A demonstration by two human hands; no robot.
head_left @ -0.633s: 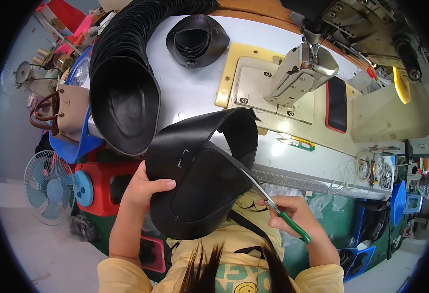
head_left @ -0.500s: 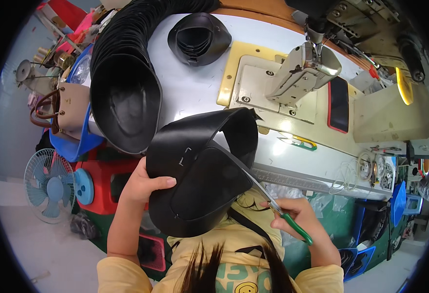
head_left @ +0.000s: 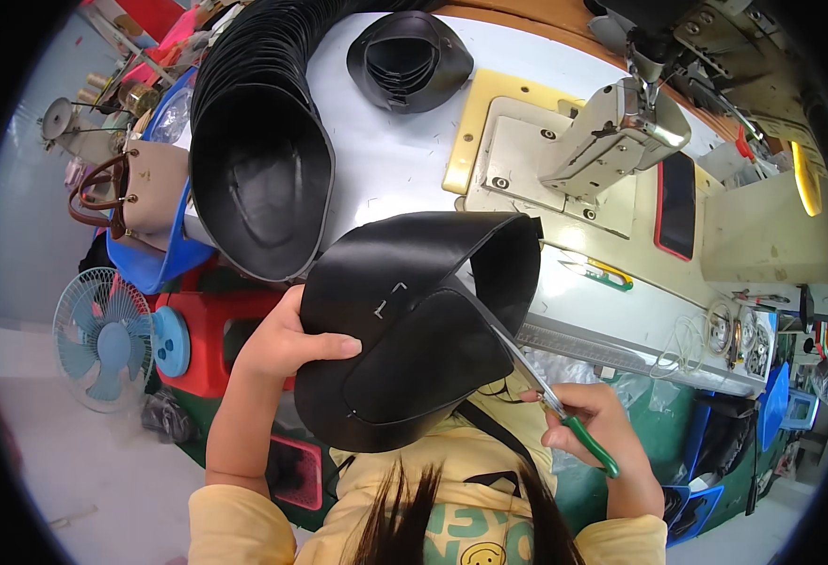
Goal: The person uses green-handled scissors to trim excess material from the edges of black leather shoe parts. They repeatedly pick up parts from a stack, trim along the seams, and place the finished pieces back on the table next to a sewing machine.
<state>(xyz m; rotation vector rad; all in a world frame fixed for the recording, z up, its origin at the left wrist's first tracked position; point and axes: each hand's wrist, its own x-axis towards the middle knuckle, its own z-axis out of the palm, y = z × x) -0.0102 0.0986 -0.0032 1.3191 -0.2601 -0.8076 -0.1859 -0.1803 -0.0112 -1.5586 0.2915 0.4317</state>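
Observation:
A black, smooth, leather-like piece (head_left: 376, 254), curved into a wide loop with a seamed panel, tilts over my lap. My left hand (head_left: 305, 344) grips its left side, thumb lying across the outer face and the other fingers hidden behind. My right hand (head_left: 594, 424) is closed around the green handles of a pair of scissors (head_left: 546, 386). Their long blades point up and left along the panel's right edge, by the loop's opening; whether they touch the material I cannot tell.
Above the piece stand a long stack of similar black pieces (head_left: 263, 179) and a smaller nested bundle (head_left: 409, 61). To the right are a sewing machine (head_left: 611, 141), a phone (head_left: 675, 204) and green-handled thread snips (head_left: 602, 274). A fan (head_left: 112, 339) stands at left.
The whole view has shifted, so the table things sit a little further right. Both hands keep their grips, and the piece and scissors stay in nearly the same relation.

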